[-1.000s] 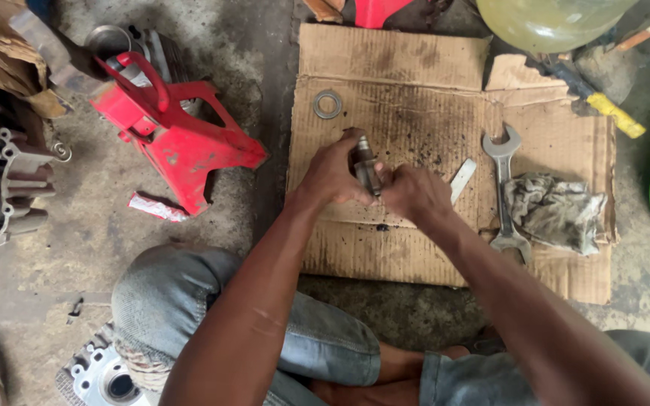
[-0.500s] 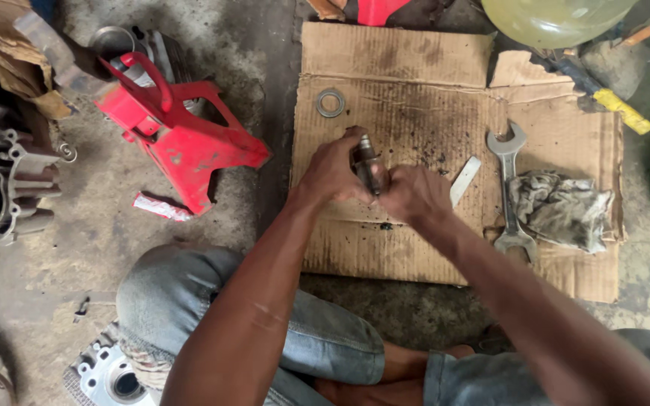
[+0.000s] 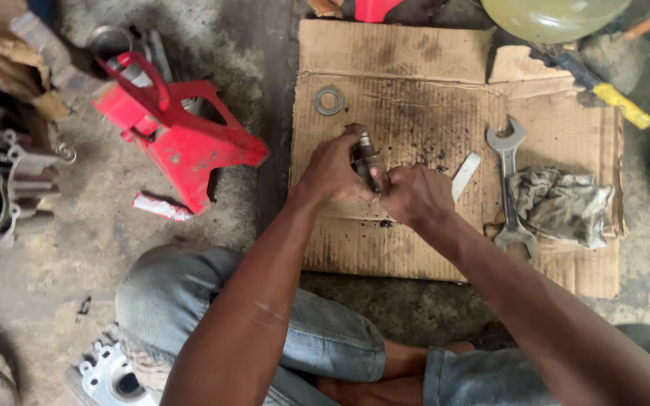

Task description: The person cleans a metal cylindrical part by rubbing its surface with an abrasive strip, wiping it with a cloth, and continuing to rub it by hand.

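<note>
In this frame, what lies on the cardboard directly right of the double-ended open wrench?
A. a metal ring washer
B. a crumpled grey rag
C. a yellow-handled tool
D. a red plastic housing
B. The crumpled grey rag sits on the cardboard just right of the wrench, touching or nearly touching its shaft; the ring washer lies far to the left.

Cardboard (image 3: pixel 415 60): flat on floor, centre
Washer (image 3: pixel 329 100): far left of cardboard
Spanner (image 3: pixel 508 184): right, beside grey rag (image 3: pixel 558 204)
Red housing (image 3: pixel 178 135): left, on floor
White strip (image 3: pixel 466 176): left of spanner
</note>
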